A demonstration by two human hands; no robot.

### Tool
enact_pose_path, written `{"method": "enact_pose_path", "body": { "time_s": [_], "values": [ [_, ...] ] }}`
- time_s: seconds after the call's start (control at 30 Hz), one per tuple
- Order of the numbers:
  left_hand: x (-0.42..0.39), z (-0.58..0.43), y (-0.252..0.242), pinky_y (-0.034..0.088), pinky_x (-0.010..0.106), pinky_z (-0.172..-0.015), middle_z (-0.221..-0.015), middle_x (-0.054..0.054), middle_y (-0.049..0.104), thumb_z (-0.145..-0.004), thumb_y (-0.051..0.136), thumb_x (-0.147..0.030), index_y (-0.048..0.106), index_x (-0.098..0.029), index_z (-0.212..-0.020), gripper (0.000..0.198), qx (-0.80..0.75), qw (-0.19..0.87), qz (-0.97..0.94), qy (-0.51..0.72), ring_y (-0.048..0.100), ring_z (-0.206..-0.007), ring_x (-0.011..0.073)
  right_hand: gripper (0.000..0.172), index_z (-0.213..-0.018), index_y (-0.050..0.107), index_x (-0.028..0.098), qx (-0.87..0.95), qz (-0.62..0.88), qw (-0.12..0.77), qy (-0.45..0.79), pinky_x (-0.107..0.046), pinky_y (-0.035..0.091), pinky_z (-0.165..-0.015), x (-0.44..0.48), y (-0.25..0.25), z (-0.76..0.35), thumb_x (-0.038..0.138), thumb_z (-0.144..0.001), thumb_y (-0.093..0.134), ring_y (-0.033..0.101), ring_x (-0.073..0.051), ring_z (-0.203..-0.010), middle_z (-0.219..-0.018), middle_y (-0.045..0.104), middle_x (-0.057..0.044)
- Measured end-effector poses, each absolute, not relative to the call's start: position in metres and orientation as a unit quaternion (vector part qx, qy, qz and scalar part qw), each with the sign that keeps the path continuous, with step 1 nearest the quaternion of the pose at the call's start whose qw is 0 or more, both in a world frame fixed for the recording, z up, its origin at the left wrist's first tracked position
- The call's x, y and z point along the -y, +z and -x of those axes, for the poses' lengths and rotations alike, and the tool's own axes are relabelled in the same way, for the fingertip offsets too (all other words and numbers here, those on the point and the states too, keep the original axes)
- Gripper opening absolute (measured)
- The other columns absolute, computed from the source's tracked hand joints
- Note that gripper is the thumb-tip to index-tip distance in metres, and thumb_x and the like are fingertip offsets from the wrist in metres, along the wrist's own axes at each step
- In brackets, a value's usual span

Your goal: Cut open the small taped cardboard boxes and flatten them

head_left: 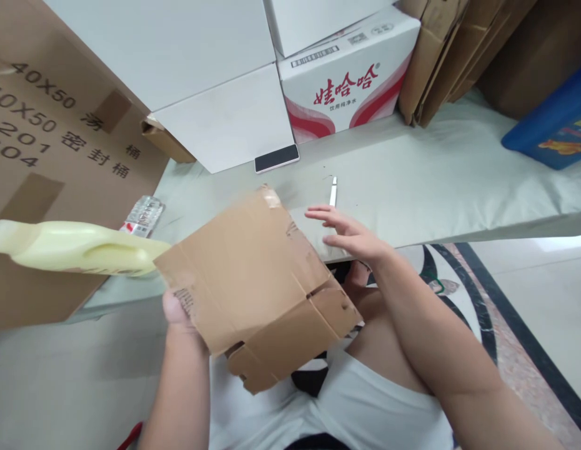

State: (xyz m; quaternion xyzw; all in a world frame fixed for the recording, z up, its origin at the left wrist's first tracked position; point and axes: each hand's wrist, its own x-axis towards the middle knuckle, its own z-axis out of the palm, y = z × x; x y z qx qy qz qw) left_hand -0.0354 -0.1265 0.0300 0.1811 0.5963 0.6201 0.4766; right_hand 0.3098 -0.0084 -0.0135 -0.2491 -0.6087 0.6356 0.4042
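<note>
A brown cardboard piece (253, 269) with creases and a folded flap hangs tilted above my lap and the near edge of the cloth-covered surface. My left hand (175, 309) grips its left corner; most of those fingers are hidden beneath the board. Just off the board's right side, my right hand (344, 231) is held with fingers stretched out and nothing in them. Beyond those fingertips lies a slim white utility knife (333, 191), partly covered by the hand.
A pale yellow bottle (84, 248) and a clear bottle (144, 215) are at the left. Behind are a phone (277, 159), white boxes (225, 112), a red-lettered water carton (349, 81), and folded cardboard (435, 56). A blue container (553, 125) stands at right.
</note>
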Motion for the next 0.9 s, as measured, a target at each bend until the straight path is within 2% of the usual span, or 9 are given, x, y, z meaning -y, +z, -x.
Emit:
{"method": "enact_pose_path", "body": {
  "time_s": [0.1,0.2,0.3,0.43,0.5,0.57,0.63,0.77,0.9],
  "values": [
    [0.127,0.037,0.014,0.065,0.049,-0.090,-0.083,0.005,0.082,-0.089,0.059,-0.052,0.079,-0.026,-0.094,0.034,-0.569,0.521,-0.109,0.627,0.079,-0.083,0.0283,0.076,-0.147,0.055,0.031,0.628,0.232,0.330,0.666,-0.050,0.045,-0.117,0.014,-0.013,-0.297,0.049,-0.079,0.081,0.056,-0.027,-0.137,-0.147,0.060,-0.010],
    [0.129,0.034,0.000,0.063,0.049,-0.093,-0.087,0.007,0.082,-0.088,0.058,-0.045,0.079,-0.024,-0.096,0.031,-0.562,0.537,-0.083,0.623,0.080,-0.090,0.0293,0.057,-0.123,0.067,0.022,0.603,0.239,0.307,0.697,-0.040,0.057,-0.097,0.019,-0.013,-0.285,0.060,-0.081,0.077,0.067,-0.026,-0.115,-0.122,0.071,-0.010],
    [0.128,0.025,-0.002,0.062,0.047,-0.097,-0.089,0.008,0.082,-0.086,0.060,-0.044,0.079,-0.022,-0.094,0.030,-0.582,0.507,-0.093,0.629,0.078,-0.105,0.0304,0.047,-0.091,0.067,0.020,0.557,0.295,0.341,0.698,-0.031,0.054,-0.073,0.021,-0.011,-0.282,0.066,-0.082,0.071,0.066,-0.020,-0.085,-0.091,0.070,-0.005],
    [0.125,0.009,0.007,0.062,0.052,-0.098,-0.094,0.009,0.082,-0.071,0.073,-0.068,0.078,-0.023,-0.095,0.051,-0.552,0.517,-0.151,0.636,0.074,-0.116,0.0361,0.044,-0.087,0.065,0.021,0.505,0.339,0.429,0.668,-0.028,0.046,-0.071,0.019,-0.009,-0.283,0.063,-0.082,0.070,0.059,-0.015,-0.076,-0.083,0.065,-0.001],
    [0.125,0.004,0.010,0.063,0.051,-0.096,-0.093,0.008,0.083,-0.054,0.091,-0.058,0.078,-0.023,-0.093,0.054,-0.568,0.532,-0.168,0.605,0.078,-0.106,0.0365,0.043,-0.086,0.065,0.021,0.501,0.357,0.457,0.642,-0.027,0.044,-0.071,0.018,-0.008,-0.281,0.063,-0.080,0.070,0.056,-0.014,-0.074,-0.081,0.062,0.000],
    [0.125,0.002,0.010,0.065,0.049,-0.092,-0.090,0.009,0.083,-0.045,0.100,-0.036,0.077,-0.020,-0.091,0.054,-0.600,0.533,-0.181,0.568,0.080,-0.095,0.0350,0.044,-0.081,0.064,0.020,0.511,0.372,0.458,0.626,-0.027,0.042,-0.069,0.017,-0.007,-0.280,0.064,-0.081,0.070,0.054,-0.014,-0.071,-0.076,0.059,0.001],
    [0.125,0.005,0.011,0.066,0.046,-0.090,-0.087,0.009,0.082,-0.049,0.099,-0.024,0.076,-0.019,-0.094,0.051,-0.610,0.528,-0.197,0.557,0.081,-0.091,0.0342,0.046,-0.081,0.064,0.020,0.514,0.369,0.443,0.635,-0.027,0.042,-0.067,0.015,-0.006,-0.281,0.067,-0.081,0.069,0.054,-0.014,-0.070,-0.074,0.059,0.001],
    [0.122,0.023,0.026,0.067,0.036,-0.084,-0.087,0.003,0.082,-0.059,0.095,-0.030,0.076,-0.021,-0.097,0.042,-0.577,0.475,-0.207,0.631,0.080,-0.081,0.0246,0.057,-0.100,0.070,0.022,0.458,0.315,0.445,0.702,-0.028,0.052,-0.074,0.006,-0.006,-0.297,0.075,-0.077,0.072,0.066,-0.016,-0.081,-0.090,0.072,-0.003],
    [0.116,0.032,0.058,0.064,0.025,-0.086,-0.107,-0.001,0.082,-0.085,0.075,-0.052,0.076,-0.029,-0.102,0.028,-0.543,0.365,-0.260,0.710,0.076,-0.110,0.0194,0.057,-0.110,0.071,0.024,0.430,0.272,0.482,0.713,-0.031,0.056,-0.089,-0.002,-0.011,-0.319,0.071,-0.079,0.074,0.072,-0.018,-0.103,-0.110,0.076,-0.006]
  ]
}}
